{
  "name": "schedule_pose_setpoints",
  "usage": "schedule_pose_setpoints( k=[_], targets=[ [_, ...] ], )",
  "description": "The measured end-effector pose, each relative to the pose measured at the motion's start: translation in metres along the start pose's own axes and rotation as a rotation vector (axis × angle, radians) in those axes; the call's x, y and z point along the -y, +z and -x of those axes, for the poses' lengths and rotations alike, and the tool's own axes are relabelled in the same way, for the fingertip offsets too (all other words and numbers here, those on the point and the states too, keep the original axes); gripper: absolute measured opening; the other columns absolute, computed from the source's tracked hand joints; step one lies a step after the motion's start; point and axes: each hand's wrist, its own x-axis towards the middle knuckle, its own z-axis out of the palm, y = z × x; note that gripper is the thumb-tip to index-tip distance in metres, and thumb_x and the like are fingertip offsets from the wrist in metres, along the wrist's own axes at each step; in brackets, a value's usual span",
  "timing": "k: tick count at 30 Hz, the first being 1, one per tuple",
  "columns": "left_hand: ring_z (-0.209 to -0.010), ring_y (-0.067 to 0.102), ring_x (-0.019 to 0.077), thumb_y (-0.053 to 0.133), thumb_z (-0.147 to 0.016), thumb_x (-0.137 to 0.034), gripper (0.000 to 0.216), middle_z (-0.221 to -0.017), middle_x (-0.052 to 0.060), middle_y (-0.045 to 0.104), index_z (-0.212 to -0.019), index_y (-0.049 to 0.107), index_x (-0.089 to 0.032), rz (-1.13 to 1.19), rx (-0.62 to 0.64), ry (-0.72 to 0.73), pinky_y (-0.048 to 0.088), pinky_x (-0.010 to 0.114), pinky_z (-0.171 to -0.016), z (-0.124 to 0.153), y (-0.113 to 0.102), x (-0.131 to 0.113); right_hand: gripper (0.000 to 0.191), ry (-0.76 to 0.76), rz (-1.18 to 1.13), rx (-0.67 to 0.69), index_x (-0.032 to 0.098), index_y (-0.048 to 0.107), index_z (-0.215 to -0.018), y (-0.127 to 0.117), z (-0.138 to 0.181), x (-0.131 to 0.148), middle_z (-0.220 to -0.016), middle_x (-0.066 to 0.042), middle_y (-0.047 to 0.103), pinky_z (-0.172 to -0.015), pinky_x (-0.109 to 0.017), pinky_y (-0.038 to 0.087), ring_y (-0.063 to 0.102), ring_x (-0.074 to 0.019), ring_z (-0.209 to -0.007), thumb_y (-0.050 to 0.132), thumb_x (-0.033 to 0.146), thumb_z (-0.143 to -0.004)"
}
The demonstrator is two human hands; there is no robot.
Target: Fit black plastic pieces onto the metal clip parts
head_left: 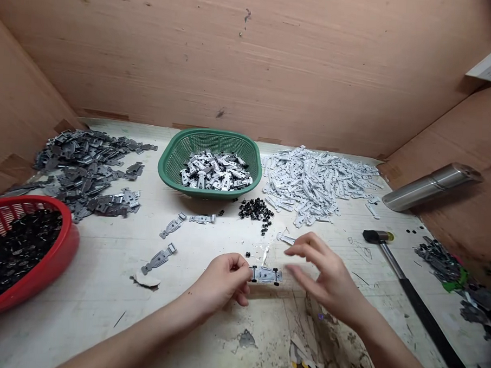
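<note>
My left hand [224, 280] is curled and pinches the left end of a small metal bracket [266, 275] fitted with black pieces, holding it just above the table. To the right of that bracket my right hand [326, 274] hovers with its fingers spread and nothing in them. A loose white strip [286, 238] lies just beyond the right fingertips. A small heap of black pieces [256, 209] sits a little farther back.
A green basket [168, 167] holds assembled brackets. White strips [319, 179] are piled at the back right, grey plates [87, 171] at the back left. A red basket [63, 252] of black parts stands at the left. A hammer [411, 294] and a steel flask [430, 186] lie right.
</note>
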Motion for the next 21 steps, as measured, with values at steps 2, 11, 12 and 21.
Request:
schedule_pose_setpoints(
  k=[2,11,12,21],
  targets=[
    [-0.046,0.056,0.0098,0.052,-0.073,-0.033,0.019,-0.057,-0.003,0.056,-0.066,0.046,-0.017,0.013,0.002,-0.019,0.039,0.022,-0.051,0.001,-0.002,-0.002,0.013,0.031,0.124,-0.069,0.019,0.056,-0.096,0.001,-0.006,-0.012,-0.089,-0.008,0.052,-0.067,-0.032,0.046,0.053,-0.0207,-0.084,0.047,0.020,-0.087],
    [-0.041,0.051,0.0080,0.055,-0.069,-0.032,0.020,-0.051,-0.004,0.054,-0.062,0.046,-0.016,0.001,0.026,-0.076,0.035,0.020,-0.047,0.002,-0.001,-0.007,0.018,0.007,0.523,-0.020,0.015,0.052,-0.072,0.039,-0.034,-0.026,-0.077,-0.008,0.050,-0.044,-0.026,0.032,0.046,-0.0166,-0.060,0.040,0.005,-0.080],
    [-0.041,0.051,0.0079,0.055,-0.069,-0.033,0.020,-0.051,-0.004,0.054,-0.062,0.046,-0.016,0.002,0.021,-0.075,0.035,0.020,-0.048,0.003,-0.002,-0.008,0.019,0.010,0.523,-0.033,0.016,0.051,-0.071,0.039,-0.034,-0.024,-0.076,-0.008,0.050,-0.044,-0.026,0.032,0.045,-0.0160,-0.058,0.039,0.004,-0.080],
    [-0.043,0.053,0.0094,0.055,-0.069,-0.033,0.020,-0.051,-0.004,0.053,-0.062,0.044,-0.017,-0.003,-0.027,-0.046,0.037,0.021,-0.049,0.004,-0.001,-0.010,0.016,0.335,-0.017,-0.080,0.021,0.056,-0.073,-0.010,0.024,-0.021,-0.074,-0.005,0.056,-0.051,-0.027,0.042,0.053,-0.0169,-0.064,0.049,0.031,-0.085]
  ],
)
